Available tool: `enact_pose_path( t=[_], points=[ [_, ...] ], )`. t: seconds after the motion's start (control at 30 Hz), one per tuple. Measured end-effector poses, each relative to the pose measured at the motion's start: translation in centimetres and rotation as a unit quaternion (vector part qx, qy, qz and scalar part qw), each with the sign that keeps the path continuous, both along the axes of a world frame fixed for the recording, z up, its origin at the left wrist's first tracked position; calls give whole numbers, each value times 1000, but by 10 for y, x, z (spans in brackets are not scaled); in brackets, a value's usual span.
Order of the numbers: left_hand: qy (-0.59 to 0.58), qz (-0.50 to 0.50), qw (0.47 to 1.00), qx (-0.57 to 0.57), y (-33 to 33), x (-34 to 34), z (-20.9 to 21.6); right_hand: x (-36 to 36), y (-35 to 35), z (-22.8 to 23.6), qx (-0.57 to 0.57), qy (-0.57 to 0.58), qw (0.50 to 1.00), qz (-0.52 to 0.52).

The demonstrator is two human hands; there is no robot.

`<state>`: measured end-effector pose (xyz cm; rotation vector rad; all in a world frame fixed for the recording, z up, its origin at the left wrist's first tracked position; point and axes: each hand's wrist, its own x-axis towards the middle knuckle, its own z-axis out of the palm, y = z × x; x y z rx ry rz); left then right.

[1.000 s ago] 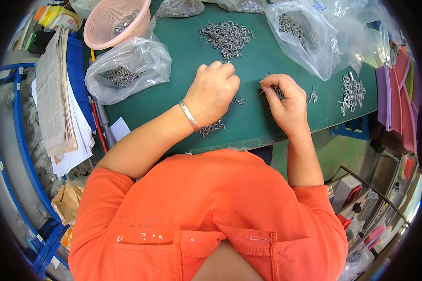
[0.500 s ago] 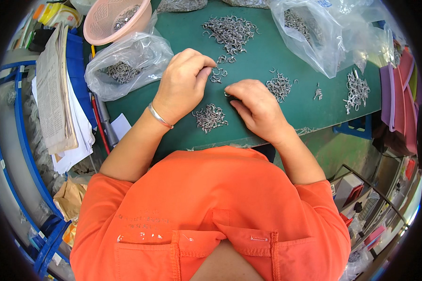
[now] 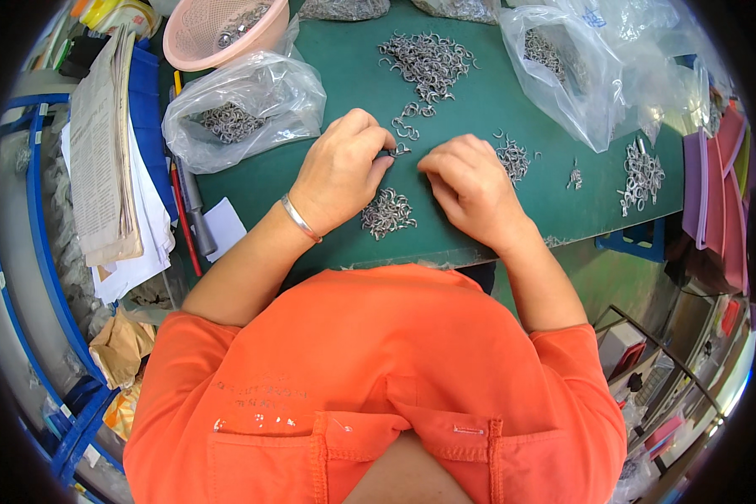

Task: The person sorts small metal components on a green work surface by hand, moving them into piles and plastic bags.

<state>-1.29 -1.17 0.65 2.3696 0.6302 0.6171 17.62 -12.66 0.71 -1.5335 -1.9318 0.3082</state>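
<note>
My left hand (image 3: 342,172), with a metal bangle (image 3: 301,218) on its wrist, bends over the green table. Its thumb and forefinger pinch a small curved metal piece (image 3: 392,153) at the near end of a thin trail of such pieces (image 3: 406,129). To its right, my right hand (image 3: 475,193) hovers with curled fingers and thumb together; whatever they hold is hidden. Between and below the hands sits a small pile of silvery metal pieces (image 3: 388,213). A similar pile (image 3: 513,160) lies just beyond my right hand, and a larger heap (image 3: 430,65) is farther back.
Clear plastic bags with metal parts lie left (image 3: 244,113) and right (image 3: 563,76). A pink basket (image 3: 197,38) stands at the back left. Longer metal clasps (image 3: 642,178) lie near the right table edge. Newspapers (image 3: 101,160), a red pencil (image 3: 185,223) and a blue rack flank the left.
The view has shifted slightly. My left fingertips have come a little nearer to me, along the trail of pieces. A ring seen at my right fingertips earlier no longer shows.
</note>
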Motion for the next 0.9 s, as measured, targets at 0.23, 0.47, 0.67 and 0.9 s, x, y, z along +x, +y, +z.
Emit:
enact_pose_path(
  t=[0.23, 0.47, 0.67, 0.9],
  points=[
    [-1, -12, 1000, -19, 1, -5, 0, -12, 20, -13, 35, 50, 998, -17],
    [6, 9, 998, -56, -1, -7, 3, -6, 16, -5, 42, 21, 997, -65],
    [5, -1, 1000, -12, -2, -3, 1, -14, 24, -5, 51, 20, 998, -39],
    [1, 8, 1000, -28, -2, -4, 1, -8, 23, -8, 47, 30, 997, -57]
  ],
)
